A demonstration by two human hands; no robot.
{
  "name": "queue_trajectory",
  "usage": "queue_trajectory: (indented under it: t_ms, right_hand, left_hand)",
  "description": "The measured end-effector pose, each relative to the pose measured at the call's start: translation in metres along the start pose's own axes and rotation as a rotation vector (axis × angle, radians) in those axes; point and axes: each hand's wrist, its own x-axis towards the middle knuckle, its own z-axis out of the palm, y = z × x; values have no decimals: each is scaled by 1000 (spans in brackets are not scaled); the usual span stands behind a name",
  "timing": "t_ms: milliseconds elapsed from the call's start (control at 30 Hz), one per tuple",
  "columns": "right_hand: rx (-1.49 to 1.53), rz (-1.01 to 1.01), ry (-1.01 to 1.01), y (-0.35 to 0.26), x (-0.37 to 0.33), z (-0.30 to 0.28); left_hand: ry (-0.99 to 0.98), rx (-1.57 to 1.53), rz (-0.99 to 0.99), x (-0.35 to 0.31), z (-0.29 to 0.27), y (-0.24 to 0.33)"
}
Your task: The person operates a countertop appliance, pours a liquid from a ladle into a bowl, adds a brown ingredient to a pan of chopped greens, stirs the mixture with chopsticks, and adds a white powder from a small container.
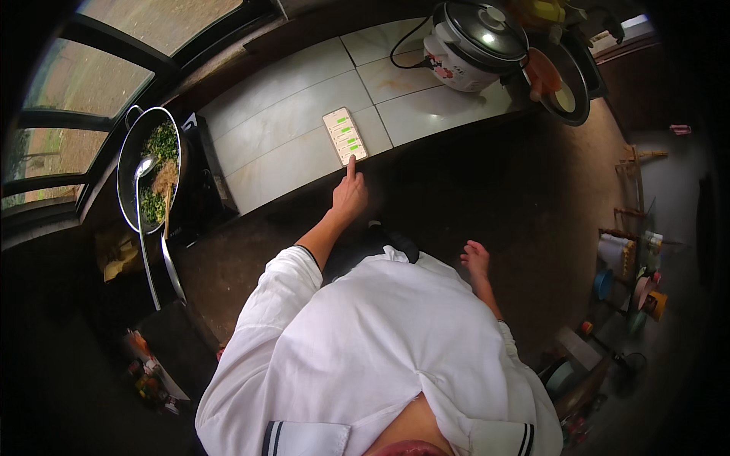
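A phone [345, 137] with a pale screen bearing several green marks lies face up on the tiled counter, near its front edge. My left hand [350, 196] reaches forward to it, index finger stretched out with the tip at the screen's near end. The other fingers are folded, and nothing is held. At my right side, low and away from the counter, hangs my right hand [476, 260], loosely bent and holding nothing visible.
On the left a wok [181, 144] holds chopped greens and a brown heap, with a metal ladle [142, 205] resting in it. A rice cooker [464, 64] stands at the counter's far right beside a dark pan [584, 99]. Windows [84, 76] line the upper left.
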Motion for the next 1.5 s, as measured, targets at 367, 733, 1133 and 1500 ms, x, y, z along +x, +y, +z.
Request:
queue_trajectory:
  t_ms: [367, 733, 1133, 1500]
  right_hand:
    - [-31, -7, -21, -6, 5, -1]
    - [-130, -211, -111, -40, 14, 24]
    - [-398, -730, -548, -162, -5, 192]
    - [-410, -609, -1110, -241, -173, 334]
  left_hand:
    - [-3, -8, -22, -4, 4, 2]
    - [222, -208, -77, -31, 0, 2]
    - [290, -634, -283, -90, -38, -30]
    - [989, 547, -681, -332, -320, -163]
